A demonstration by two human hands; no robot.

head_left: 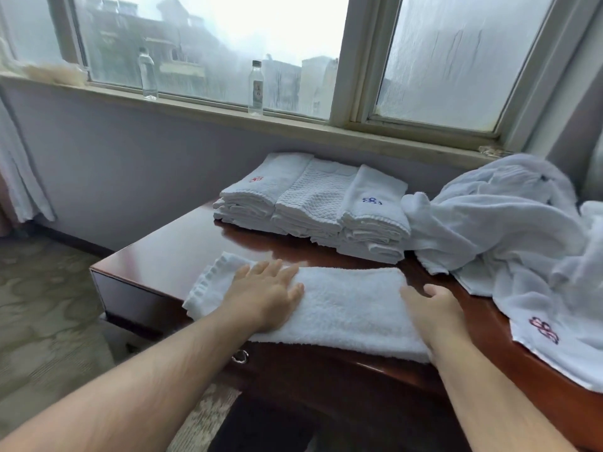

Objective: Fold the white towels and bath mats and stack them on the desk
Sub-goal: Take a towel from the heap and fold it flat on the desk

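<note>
White towel [342,308], folded to a long strip, at front of surface [182,246], pinned flat by left hand [266,296], fingers [277,267] straight and apart, seemingly for smoothing; right hand [432,309] at its right end, fingers bent, grip indiscernible; folded stacks [310,203] behind.

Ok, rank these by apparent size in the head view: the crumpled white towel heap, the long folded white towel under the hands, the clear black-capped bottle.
1. crumpled white towel heap
2. long folded white towel
3. clear black-capped bottle, smallest by far, though it stands farther from the camera, which shrinks it.
</note>
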